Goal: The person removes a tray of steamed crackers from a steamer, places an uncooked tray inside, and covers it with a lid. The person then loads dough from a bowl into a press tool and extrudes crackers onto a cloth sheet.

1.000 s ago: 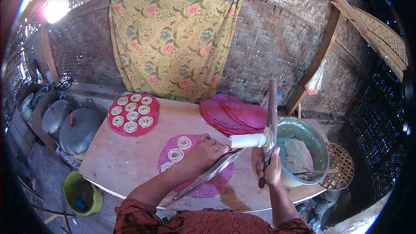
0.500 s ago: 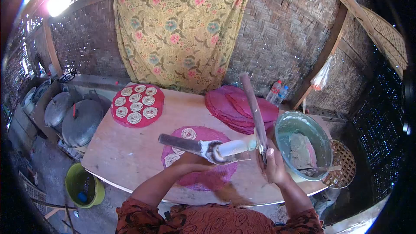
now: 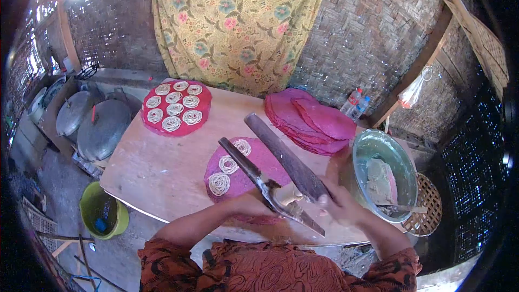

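A hand-operated dough press with two dark wooden bars is between my hands, above the table. My left hand (image 3: 251, 204) is closed round the lower bar (image 3: 240, 157), which carries the press cylinder. My right hand (image 3: 341, 205) grips the upper bar (image 3: 286, 157), joined to a pale plunger (image 3: 288, 193) that stands partly in the cylinder. Beneath the press lies a pink round sheet (image 3: 262, 160), partly hidden by my left arm. Several pale noodle swirls (image 3: 219, 184) sit along its left side.
A red round sheet (image 3: 206, 103) covered in swirls lies back left; stacked pink sheets (image 3: 284, 111) lie back right. A green bucket (image 3: 358, 184) holds pale dough (image 3: 380, 181) and a flat stick (image 3: 403, 208). Lidded pots (image 3: 105, 130) and a yellow-green bucket (image 3: 123, 221) stand left of the table (image 3: 146, 167).
The upper bar has swung from nearly upright to slanting left, and the press has tilted. Less of the pale plunger shows. A swirl formerly hidden is in sight; the view has tipped slightly downward.
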`<state>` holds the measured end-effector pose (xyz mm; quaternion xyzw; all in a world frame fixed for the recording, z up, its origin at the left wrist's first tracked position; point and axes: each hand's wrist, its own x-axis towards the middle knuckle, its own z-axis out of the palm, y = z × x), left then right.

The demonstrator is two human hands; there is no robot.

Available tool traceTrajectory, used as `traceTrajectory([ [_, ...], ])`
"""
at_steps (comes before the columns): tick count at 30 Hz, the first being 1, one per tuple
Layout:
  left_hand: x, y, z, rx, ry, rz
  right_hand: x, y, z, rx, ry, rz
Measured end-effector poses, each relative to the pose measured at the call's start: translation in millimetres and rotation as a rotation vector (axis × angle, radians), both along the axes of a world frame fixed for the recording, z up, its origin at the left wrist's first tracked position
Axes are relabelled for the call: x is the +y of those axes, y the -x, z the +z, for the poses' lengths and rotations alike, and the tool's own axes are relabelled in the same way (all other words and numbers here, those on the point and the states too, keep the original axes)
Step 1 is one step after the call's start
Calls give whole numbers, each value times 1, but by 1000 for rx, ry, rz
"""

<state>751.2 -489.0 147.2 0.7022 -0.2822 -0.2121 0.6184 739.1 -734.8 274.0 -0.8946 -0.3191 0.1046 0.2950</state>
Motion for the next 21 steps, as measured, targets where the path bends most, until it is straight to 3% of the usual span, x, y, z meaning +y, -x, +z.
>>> traceTrajectory([
  [2,7,15,10,80,-22,38,-24,-10,-17,921,-351,148],
  [3,16,16,23,69,-47,5,-37,-11,-34,1143,-441,283],
  [5,35,6,49,-426,-66,-40,-54,-8,-68,1534,-589,477],
  [6,42,1,57,-315,120,36,-53,-4,-87,1634,-671,491],
  [7,48,-1,75,-194,307,113,-55,-3,-100,1708,-737,475],
  [8,34,-10,101,199,951,185,-57,-3,-111,1763,-773,446],
  [9,37,-24,118,128,1341,-95,-57,-4,-121,1800,-812,418],
  [11,45,-36,138,117,1282,4,-53,-8,-131,1829,-838,370],
  [14,52,-70,115,85,1125,0,-44,-17,-128,1790,-812,329],
  [15,59,-76,103,249,1163,154,-36,-22,-123,1747,-774,311],
  [19,87,-119,-25,549,1484,102,13,-46,-104,1600,-542,104],
  [21,93,-118,-70,598,1546,416,27,-49,-114,1594,-446,-7],
])
